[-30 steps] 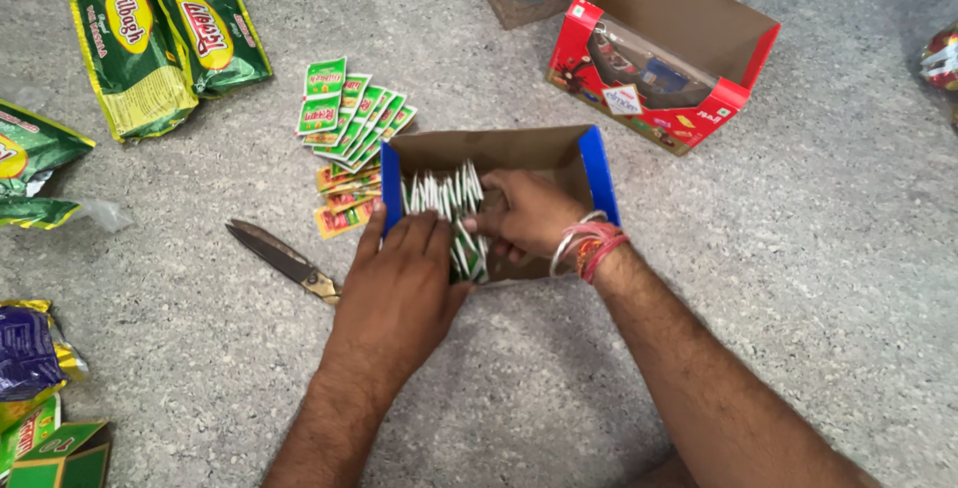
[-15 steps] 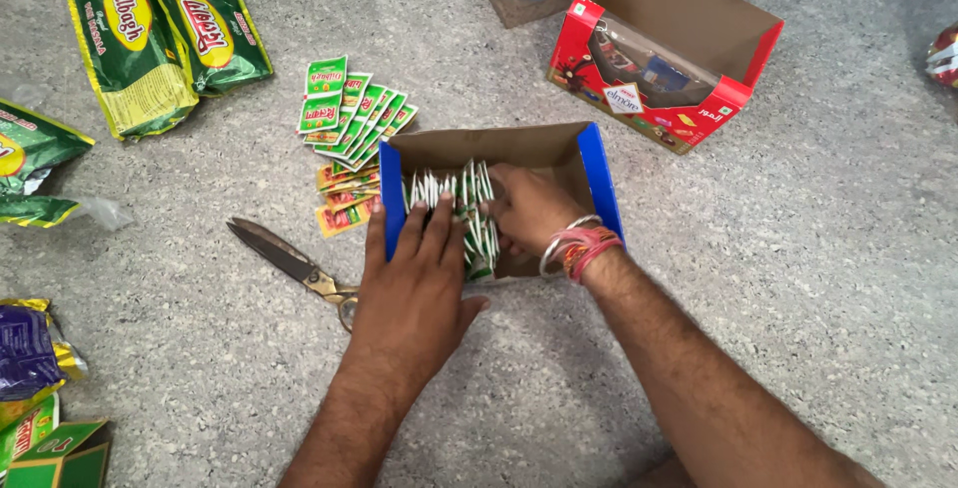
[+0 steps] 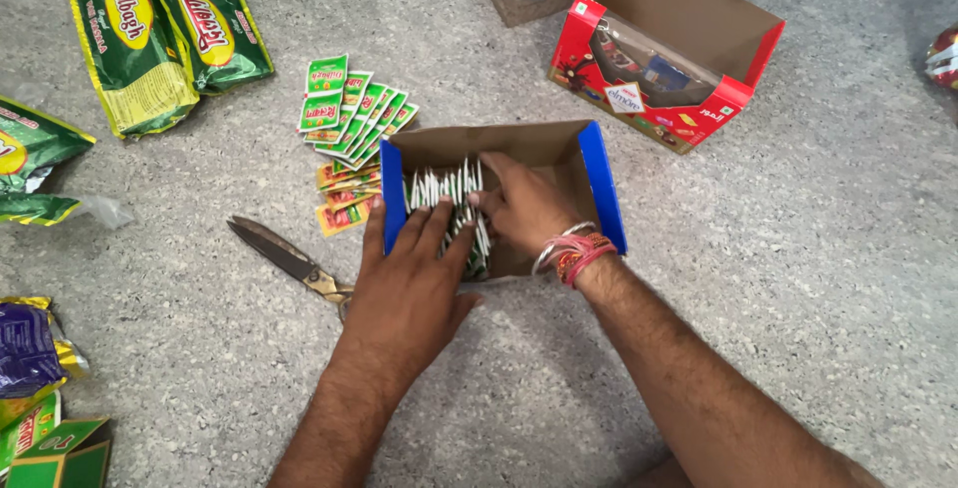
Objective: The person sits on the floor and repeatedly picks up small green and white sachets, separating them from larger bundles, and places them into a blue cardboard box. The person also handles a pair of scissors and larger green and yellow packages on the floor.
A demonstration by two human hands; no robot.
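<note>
A small cardboard box with blue sides (image 3: 599, 181) lies open on the grey speckled floor. Inside it stands a packed row of thin sachets (image 3: 447, 189), edges up. My left hand (image 3: 409, 283) lies flat over the box's near left edge, fingers spread and resting on the sachets. My right hand (image 3: 524, 211), with bangles and red threads at the wrist, is inside the box, its fingers pressing the sachet row from the right. Neither hand has lifted anything out.
Green sachets (image 3: 351, 109) fan out left of the box, with red-yellow sachets (image 3: 344, 199) below them. Scissors (image 3: 289, 258) lie by my left hand. A red open carton (image 3: 679, 44) sits far right. Green pouches (image 3: 160, 34) lie far left, more packets along the left edge.
My left hand has slid forward and flattened over the sachets. My right hand has shifted slightly left inside the box, against the row.
</note>
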